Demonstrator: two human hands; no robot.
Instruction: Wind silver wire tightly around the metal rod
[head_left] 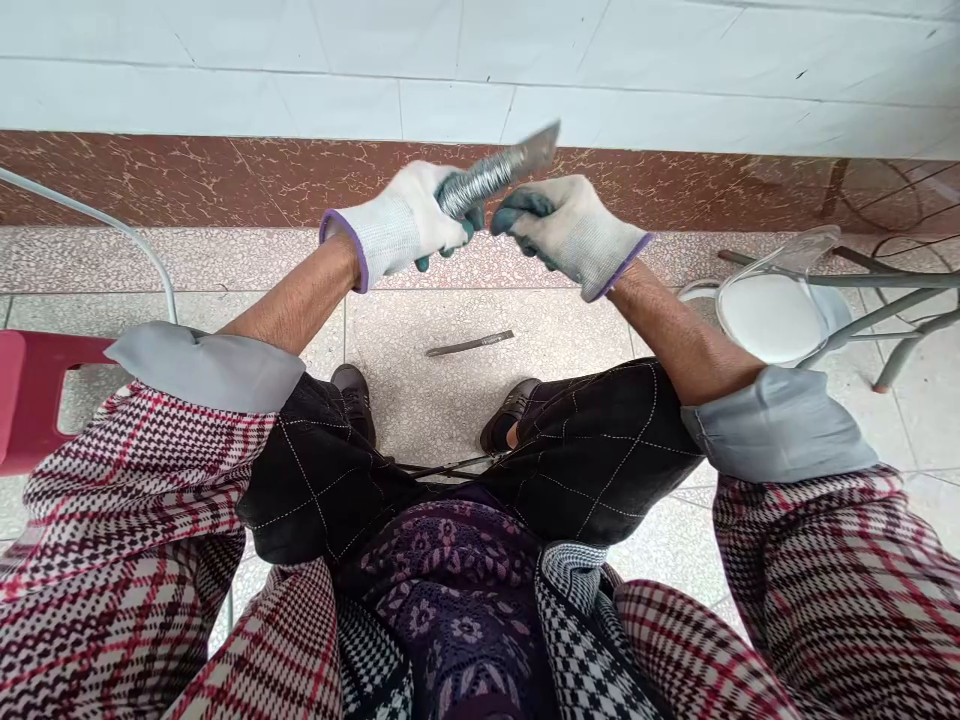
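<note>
My left hand [416,215], in a white glove with dark green-grey fingers, is wrapped round a flat metal blade [536,150] wound with shiny silver wire [480,185]. The bare tip of the blade points up and right and is slightly blurred. Close beside it, just below the blade, my right hand [566,230] wears a matching glove. Its fingers are curled in a pinch, and I cannot make out what is between them. On the floor between my shoes lies a thin, dark metal strip [470,344] with small markings near its right end.
A tiled wall [450,105] with a red-brown marbled base stands close ahead. To the left are a red plastic stool [30,400] and a pale hose [142,245]. At right, a metal-legged chair [900,300] stands by a white round object [772,315] and dark cables.
</note>
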